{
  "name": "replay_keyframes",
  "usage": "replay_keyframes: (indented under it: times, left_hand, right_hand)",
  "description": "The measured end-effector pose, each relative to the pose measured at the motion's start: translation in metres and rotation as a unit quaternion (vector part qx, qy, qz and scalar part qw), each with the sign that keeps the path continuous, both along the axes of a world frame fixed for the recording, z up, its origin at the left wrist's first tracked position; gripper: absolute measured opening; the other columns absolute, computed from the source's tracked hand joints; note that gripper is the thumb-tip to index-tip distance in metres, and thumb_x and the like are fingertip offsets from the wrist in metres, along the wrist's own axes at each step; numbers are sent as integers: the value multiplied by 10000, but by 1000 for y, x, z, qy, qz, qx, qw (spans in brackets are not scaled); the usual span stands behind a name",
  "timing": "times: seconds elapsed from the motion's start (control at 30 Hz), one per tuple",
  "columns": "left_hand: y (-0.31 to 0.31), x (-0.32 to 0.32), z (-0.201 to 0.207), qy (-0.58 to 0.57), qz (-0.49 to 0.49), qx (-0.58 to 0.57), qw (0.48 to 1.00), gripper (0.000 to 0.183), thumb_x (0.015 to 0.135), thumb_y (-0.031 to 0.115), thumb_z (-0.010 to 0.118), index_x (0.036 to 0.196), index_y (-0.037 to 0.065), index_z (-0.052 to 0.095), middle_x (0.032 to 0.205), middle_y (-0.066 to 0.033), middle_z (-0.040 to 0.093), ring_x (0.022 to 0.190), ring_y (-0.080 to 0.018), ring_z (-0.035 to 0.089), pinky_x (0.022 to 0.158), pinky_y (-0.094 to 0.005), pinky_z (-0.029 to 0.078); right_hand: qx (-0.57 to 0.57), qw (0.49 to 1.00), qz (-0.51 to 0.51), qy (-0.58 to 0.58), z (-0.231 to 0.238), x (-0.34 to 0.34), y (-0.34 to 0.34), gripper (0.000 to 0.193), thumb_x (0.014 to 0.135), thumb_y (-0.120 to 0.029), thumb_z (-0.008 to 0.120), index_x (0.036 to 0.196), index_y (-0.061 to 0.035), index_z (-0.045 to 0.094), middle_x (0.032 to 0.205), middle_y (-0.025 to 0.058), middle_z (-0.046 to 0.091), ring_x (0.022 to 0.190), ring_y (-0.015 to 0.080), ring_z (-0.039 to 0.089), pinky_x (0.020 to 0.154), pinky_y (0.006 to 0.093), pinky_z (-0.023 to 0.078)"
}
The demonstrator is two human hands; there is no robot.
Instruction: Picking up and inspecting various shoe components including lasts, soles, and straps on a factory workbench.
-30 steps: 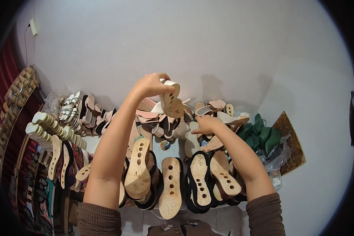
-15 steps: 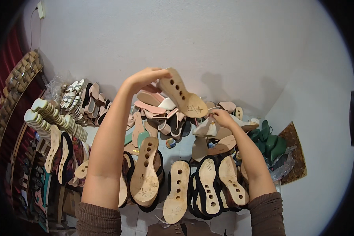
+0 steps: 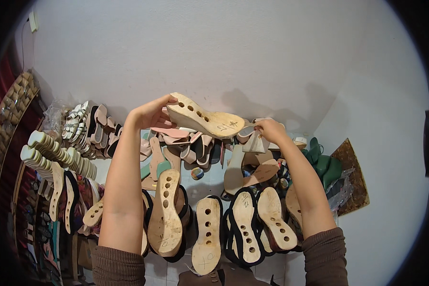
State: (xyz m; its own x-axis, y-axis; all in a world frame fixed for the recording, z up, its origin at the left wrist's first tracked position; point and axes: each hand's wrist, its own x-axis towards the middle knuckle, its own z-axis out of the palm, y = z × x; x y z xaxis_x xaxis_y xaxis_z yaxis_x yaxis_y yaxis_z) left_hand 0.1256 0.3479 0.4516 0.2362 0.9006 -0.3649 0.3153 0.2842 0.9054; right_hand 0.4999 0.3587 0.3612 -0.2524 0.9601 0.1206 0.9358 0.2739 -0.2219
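Observation:
A pale wooden wedge shoe sole (image 3: 202, 117) with a row of holes along its underside is held up over the table. My left hand (image 3: 153, 114) grips its heel end, thumb over the edge and fingers behind it. Beyond its toe end, my right hand (image 3: 270, 129) is closed in a pinch on a whitish strap-like piece (image 3: 256, 143), which hangs below the fingers. Whether that piece is joined to the sole I cannot make out. Nearer me lie several similar wooden soles (image 3: 207, 233), some edged with black straps, their holed undersides facing up.
Pink and white sandals (image 3: 171, 136) are heaped behind my hands. A roll of tape (image 3: 198, 173) lies mid-table. Stacked cream soles (image 3: 47, 162) and white sandals (image 3: 76, 126) crowd the left, beside shelving. At right are green shoe forms (image 3: 329, 167) and a brown board (image 3: 350, 178).
The wooden sole has moved left and tilted from steep to nearly level, with my left hand following lower and leftward. My right hand stays close to the toe end, still pinching the whitish piece.

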Motion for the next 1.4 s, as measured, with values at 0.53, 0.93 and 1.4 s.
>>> replay_keyframes:
  times: [0.53, 0.93, 1.4]
  left_hand:
    - [6, -3, -19, -23, -12, -49, 998, 573, 807, 441, 484, 1211, 46, 392, 1058, -236, 575, 834, -261, 620, 779, -321, 518]
    - [8, -6, -6, 64, 24, -31, 997, 693, 703, 506, 568, 1089, -65, 491, 876, -215, 597, 655, -195, 612, 688, -294, 529]
    - [-3, -14, -11, -48, 140, -28, 989, 686, 774, 550, 446, 1267, 87, 334, 999, -342, 519, 750, -278, 626, 710, -279, 545]
  right_hand:
    - [48, 994, 96, -18, -34, 23, 12, 154, 755, -150, 604, 895, -100, 643, 851, 93, 629, 830, 286, 600, 683, 400, 476]
    - [-93, 972, 191, -105, -46, 28, 11, 214, 715, -131, 653, 923, -80, 656, 910, 146, 578, 873, 307, 572, 763, 390, 461]
    - [99, 968, -210, 98, -74, 31, 19, 280, 789, -132, 554, 1064, -88, 579, 1027, 185, 533, 917, 357, 572, 803, 430, 455]
